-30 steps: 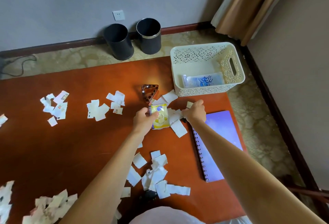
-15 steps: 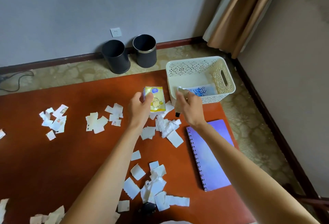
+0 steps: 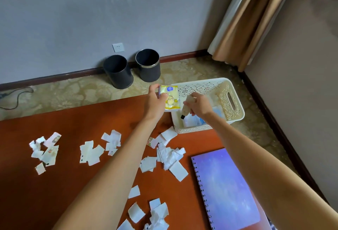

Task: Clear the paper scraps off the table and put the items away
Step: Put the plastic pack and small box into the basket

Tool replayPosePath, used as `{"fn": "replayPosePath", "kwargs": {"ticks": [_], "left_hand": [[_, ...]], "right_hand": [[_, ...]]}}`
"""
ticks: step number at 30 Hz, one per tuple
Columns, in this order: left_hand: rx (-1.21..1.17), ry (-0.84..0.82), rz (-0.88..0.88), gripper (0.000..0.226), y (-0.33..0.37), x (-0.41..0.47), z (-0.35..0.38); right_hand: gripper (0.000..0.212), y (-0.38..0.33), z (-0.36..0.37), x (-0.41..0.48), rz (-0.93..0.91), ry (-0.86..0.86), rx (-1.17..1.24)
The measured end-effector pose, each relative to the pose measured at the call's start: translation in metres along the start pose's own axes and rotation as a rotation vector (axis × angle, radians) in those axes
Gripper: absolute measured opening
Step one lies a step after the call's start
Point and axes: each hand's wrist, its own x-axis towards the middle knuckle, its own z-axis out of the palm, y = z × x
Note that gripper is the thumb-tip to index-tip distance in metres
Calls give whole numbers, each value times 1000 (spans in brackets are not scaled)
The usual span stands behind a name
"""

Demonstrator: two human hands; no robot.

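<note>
Scraps of paper [image 3: 172, 154] litter the table [image 3: 36, 202]. Your left hand [image 3: 155, 101] holds a yellow tissue pack [image 3: 171, 98] at the white basket's [image 3: 236, 114] 9 o'clock rim. Your right hand [image 3: 200, 105] grips a blurry black-tipped tube [image 3: 185, 110] over it, half hiding a blue packet [image 3: 195, 121]. The notebook [image 3: 226, 189] at 5 o'clock is cut off.

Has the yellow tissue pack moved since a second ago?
Yes: the left hand lifted the yellow tissue pack off the table, toward the white basket.
</note>
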Motion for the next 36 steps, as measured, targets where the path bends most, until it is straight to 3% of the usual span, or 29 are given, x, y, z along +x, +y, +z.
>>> {"fn": "replayPosePath", "kwargs": {"ticks": [7,11,20,26,28,32,34,36], "left_hand": [[19,17,11,38,-13,14,9],[9,37,6,37,-17,16,11],[21,38,9,38,-20,15,12],[0,42,35,38,-17,11,12],[23,42,49,33,-17,12,13],[115,47,115,25,-10,18,19],[142,40,135,25,-2,21,26],[177,27,153,26,6,24,35]], "right_hand": [[14,-3,19,18,1,-311,-352],[28,7,27,20,4,-324,-382],[30,7,27,15,-37,-280,-428],[26,6,16,15,-3,-407,-457],[26,6,12,14,-3,-345,-324],[25,-7,-13,14,114,-175,346],[27,-10,-29,15,103,-265,407],[14,-8,-38,16,61,-358,339]]}}
